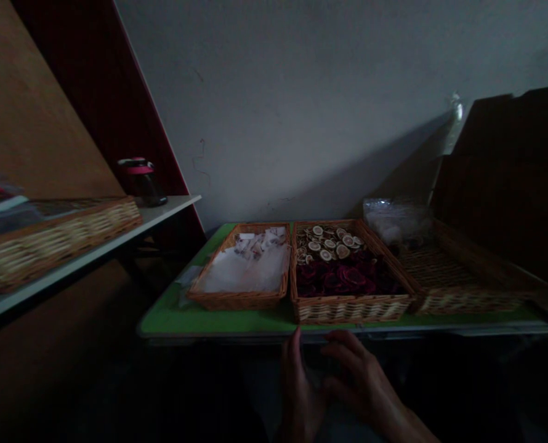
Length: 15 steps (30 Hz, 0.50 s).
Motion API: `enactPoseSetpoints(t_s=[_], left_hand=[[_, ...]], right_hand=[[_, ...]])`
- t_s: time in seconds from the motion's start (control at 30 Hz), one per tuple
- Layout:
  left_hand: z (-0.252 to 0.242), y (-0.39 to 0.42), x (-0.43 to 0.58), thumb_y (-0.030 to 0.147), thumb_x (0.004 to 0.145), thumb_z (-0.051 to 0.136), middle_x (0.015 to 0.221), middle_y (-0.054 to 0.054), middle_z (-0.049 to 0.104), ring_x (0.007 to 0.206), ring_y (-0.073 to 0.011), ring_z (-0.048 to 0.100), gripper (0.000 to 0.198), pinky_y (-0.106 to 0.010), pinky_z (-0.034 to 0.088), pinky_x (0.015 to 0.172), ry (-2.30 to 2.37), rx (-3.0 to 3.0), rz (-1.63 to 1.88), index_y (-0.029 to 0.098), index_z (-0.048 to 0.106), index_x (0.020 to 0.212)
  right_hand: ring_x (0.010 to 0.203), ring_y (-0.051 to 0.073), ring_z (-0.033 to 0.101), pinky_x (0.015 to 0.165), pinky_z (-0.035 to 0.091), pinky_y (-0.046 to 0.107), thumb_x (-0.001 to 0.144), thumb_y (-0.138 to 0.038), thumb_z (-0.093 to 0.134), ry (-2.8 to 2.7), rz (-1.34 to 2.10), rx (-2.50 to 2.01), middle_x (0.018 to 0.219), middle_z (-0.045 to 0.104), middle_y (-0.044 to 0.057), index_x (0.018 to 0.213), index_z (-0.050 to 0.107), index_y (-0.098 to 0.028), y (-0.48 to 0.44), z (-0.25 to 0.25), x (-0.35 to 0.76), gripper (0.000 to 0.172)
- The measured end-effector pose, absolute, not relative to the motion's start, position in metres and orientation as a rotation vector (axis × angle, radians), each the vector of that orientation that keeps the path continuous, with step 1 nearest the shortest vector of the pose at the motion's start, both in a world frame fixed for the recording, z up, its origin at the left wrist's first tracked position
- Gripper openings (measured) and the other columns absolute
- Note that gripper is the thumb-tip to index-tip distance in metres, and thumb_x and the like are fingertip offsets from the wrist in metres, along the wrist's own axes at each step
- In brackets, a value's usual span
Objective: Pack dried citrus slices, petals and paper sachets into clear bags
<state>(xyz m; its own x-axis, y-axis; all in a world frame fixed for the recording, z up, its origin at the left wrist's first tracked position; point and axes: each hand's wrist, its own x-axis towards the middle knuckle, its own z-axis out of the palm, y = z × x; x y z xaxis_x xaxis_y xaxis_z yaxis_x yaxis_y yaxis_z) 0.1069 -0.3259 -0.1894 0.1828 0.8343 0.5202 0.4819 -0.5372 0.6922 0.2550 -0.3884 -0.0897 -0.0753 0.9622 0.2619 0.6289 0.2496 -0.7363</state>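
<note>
My left hand (pixel 297 384) and my right hand (pixel 364 378) are close together in front of the table edge, low in the view. The left is seen edge-on, its fingers closed together and pointing forward. On the right, the fingers curl toward the left hand, and the thumb reaches its palm. A dim patch lies between them; it is too dark to tell what they hold. Just beyond stands a wicker basket (pixel 352 311) with pale dried fruit slices (pixel 329 243) at the back and dark purple-red dried slices (pixel 348 277) in front.
Left of it, another wicker basket (pixel 237 301) holds white sheets and small packets (pixel 260 243). At right, a third basket (pixel 468 301) has clear plastic bags (pixel 396 221) at its back. The green table (pixel 172 317) meets a wall. A shelf (pixel 172 209) at left bears a bottle (pixel 147 184) and a basket (pixel 71 231).
</note>
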Motion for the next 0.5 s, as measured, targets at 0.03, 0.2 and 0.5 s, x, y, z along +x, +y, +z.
enactPoseSetpoints(t_s=[0.03,0.2,0.5], left_hand=[[-0.186,-0.326,0.109,0.005,0.075,0.055,0.146,-0.017,0.048,0.134,-0.0311,0.053,0.086,-0.054,0.051,0.108,1.273,2.052,1.3,0.024,0.025,0.154],[-0.166,-0.331,0.114,0.012,0.077,0.063,0.141,-0.019,0.052,0.132,-0.0368,0.054,0.081,-0.06,0.048,0.106,1.319,2.078,1.409,0.021,0.033,0.151],[-0.119,-0.328,0.092,0.046,0.075,0.078,0.102,-0.008,0.069,0.089,-0.0214,0.069,0.077,-0.034,0.059,0.084,1.087,1.403,1.246,0.015,0.051,0.14]], right_hand=[[0.109,0.023,0.067,0.088,0.057,0.03,0.082,-0.01,0.069,-1.755,0.551,-1.47,0.131,0.06,0.014,0.115,0.07,-0.018,-0.389,-0.096,0.254,0.034],[0.105,0.023,0.067,0.084,0.055,0.03,0.083,-0.013,0.069,-1.642,0.509,-1.457,0.124,0.063,0.012,0.083,0.07,-0.019,-0.387,-0.101,0.255,0.006],[0.075,0.019,0.066,0.069,0.05,0.027,0.088,-0.031,0.068,-1.315,0.746,-1.342,0.079,0.071,0.004,0.084,0.07,-0.018,-0.381,-0.081,0.284,0.014]])
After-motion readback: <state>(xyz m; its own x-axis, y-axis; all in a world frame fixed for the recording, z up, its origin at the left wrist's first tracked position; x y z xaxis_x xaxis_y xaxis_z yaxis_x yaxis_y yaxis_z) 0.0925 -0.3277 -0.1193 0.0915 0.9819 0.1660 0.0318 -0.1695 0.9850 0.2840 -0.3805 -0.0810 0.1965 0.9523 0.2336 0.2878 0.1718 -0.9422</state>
